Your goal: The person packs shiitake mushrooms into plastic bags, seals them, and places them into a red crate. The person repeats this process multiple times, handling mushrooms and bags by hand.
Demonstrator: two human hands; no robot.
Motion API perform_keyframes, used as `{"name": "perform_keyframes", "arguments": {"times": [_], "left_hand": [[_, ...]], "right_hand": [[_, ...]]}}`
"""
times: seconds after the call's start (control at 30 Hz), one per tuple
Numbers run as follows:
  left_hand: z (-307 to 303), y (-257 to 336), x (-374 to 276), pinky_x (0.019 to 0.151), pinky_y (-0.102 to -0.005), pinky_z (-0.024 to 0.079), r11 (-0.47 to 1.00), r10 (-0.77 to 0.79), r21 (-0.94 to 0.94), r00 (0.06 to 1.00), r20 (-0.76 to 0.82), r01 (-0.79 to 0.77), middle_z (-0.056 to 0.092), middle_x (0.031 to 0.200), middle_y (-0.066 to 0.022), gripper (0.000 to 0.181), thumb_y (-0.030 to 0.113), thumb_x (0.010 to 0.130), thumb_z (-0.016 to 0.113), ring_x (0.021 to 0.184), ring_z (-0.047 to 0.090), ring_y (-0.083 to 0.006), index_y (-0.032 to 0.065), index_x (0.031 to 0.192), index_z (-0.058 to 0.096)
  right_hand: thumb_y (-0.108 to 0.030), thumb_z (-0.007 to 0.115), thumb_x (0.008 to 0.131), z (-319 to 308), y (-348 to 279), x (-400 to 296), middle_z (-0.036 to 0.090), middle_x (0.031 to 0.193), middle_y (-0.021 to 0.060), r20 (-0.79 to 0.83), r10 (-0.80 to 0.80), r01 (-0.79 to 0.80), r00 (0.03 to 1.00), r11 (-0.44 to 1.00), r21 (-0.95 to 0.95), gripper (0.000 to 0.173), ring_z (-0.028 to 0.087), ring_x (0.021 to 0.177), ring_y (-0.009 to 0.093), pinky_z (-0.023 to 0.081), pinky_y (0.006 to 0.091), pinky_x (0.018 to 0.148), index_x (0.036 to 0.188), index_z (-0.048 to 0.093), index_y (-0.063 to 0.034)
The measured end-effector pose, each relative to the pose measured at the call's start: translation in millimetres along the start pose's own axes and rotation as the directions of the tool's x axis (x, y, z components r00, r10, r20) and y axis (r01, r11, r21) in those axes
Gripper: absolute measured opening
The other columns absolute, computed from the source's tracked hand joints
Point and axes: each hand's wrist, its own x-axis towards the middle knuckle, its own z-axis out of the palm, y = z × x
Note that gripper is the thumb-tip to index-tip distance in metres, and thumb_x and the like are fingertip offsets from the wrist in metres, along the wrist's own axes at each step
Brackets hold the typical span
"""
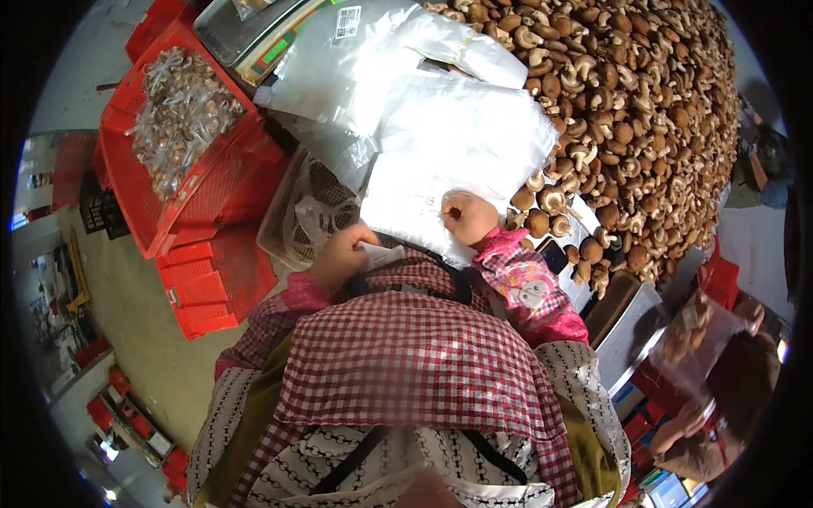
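Between the thumb and fingers of my left hand [343,258] is a small white label [382,256], held just above my lap. My right hand [471,218] is curled into a loose fist against the near part of a stack of clear plastic bags [457,136]. Whether its fingers pinch a bag edge is hidden. Strong light glares off the bags. To the right of the stack, a large heap of shiitake mushrooms [629,133] covers the work surface, and several loose ones lie close to my right sleeve [530,279].
Bagged mushrooms fill a red plastic crate [143,222] at left. A mesh basket [279,219] holding plastic stands by my left hand. Farther back is a digital scale [270,57]. A phone [552,255] lies beside the mushrooms. At right, another person [730,406] holds a bag of mushrooms [689,333].
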Motion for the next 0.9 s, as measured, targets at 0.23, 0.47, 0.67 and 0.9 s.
{"name": "perform_keyframes", "arguments": {"times": [0.23,0.47,0.67,0.9], "left_hand": [[11.2,10.8,33.0,0.068,-0.0255,0.047,0.961,0.150,0.250,0.983,-0.107,-0.119,0.066,0.085,-0.0090,0.015,0.009,0.084,0.059,0.074,0.058,-0.0118,0.0002,0.094,0.065],[36.0,23.3,126.4,0.068,-0.0322,0.049,0.958,0.270,0.161,0.931,-0.245,-0.236,0.067,0.084,-0.0163,0.017,0.009,0.084,0.056,0.079,0.065,-0.0219,0.0005,0.096,0.065],[15.6,26.3,121.9,0.072,-0.0383,0.049,0.766,0.153,0.642,0.978,-0.141,-0.027,0.067,0.088,-0.0191,0.022,0.017,0.081,0.060,0.081,0.064,-0.0331,0.0004,0.094,0.067],[-35.9,-3.4,54.8,0.070,-0.0367,0.048,0.920,0.054,0.385,0.997,0.055,-0.071,0.065,0.081,-0.0166,0.021,0.017,0.079,0.062,0.075,0.061,-0.0329,-0.0015,0.087,0.066]], "right_hand": [[-0.004,0.060,0.083,-126.9,12.2,69.1,0.062,0.070,0.0044,-0.390,0.223,-0.151,0.893,0.967,0.207,0.005,0.057,0.068,0.010,0.047,0.0254,0.061,0.084,0.064,-0.0035],[-0.001,0.062,0.080,-74.9,-56.5,15.7,0.062,0.080,0.0097,-0.449,-0.111,0.193,0.887,0.971,0.142,0.008,0.060,0.068,0.023,0.049,0.0282,0.061,0.087,0.060,-0.0048],[-0.014,0.074,0.070,10.4,11.9,-16.6,0.057,0.094,0.0070,-0.021,-0.352,0.351,0.936,0.935,-0.047,0.032,0.053,0.094,0.030,0.043,0.0403,0.083,0.099,0.059,-0.0113],[-0.016,0.075,0.063,14.2,7.7,-19.9,0.055,0.089,0.0043,-0.030,-0.327,0.319,0.945,0.935,-0.158,0.035,0.052,0.086,0.027,0.043,0.0378,0.078,0.095,0.061,-0.0122]]}}
